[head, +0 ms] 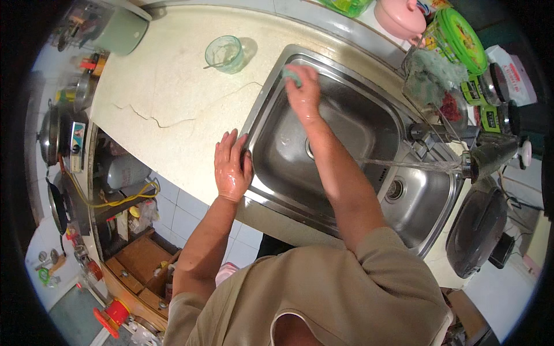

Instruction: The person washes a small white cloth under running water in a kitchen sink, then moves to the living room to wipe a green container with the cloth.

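Note:
My right hand (305,93) grips a green scrubbing pad (292,74) near the far left corner of the stainless steel sink's large basin (277,129). That hand is slightly blurred and wet. At the sink's left rim, my wet left hand (231,166) lies flat with fingers apart, holding nothing. A stream of water (407,163) runs from the faucet (484,160) toward the large basin and passes behind my right forearm. The smaller basin (422,212) with its drain sits to the right.
A glass bowl (224,54) with a spoon in it stands on the cracked pale countertop (173,91). Jars, a pink pot (400,19) and a green-lidded tub (461,41) crowd the back right. A dark oval lidded vessel (476,227) stands right of the sink.

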Tool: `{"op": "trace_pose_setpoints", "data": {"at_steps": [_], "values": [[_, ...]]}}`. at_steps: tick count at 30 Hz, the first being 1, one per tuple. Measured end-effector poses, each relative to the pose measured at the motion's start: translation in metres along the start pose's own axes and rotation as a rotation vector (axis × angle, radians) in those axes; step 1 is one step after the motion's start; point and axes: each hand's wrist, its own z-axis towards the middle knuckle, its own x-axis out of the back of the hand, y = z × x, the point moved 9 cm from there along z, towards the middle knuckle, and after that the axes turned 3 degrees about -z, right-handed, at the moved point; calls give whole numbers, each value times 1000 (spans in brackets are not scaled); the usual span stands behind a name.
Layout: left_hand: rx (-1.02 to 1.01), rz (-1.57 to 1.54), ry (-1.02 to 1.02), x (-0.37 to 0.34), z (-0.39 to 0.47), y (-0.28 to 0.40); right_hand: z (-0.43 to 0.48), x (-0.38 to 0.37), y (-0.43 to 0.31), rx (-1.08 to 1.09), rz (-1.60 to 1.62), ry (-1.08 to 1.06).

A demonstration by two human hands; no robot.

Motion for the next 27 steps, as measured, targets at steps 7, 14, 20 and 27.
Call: {"op": "trace_pose_setpoints", "data": {"at_steps": [7, 14, 20, 27], "values": [[3, -24, 21, 2, -1, -1, -95, -54, -84, 445, -104, -478], [18, -18, 6, -1, -1, -1, 43, 6, 7, 306, -522, -49], [15, -13, 2, 0, -2, -1, 8, 115, 52, 196, -743, 127], [-5, -28, 19, 1, -3, 1, -43, 216, 59, 102, -881, 268]]}}
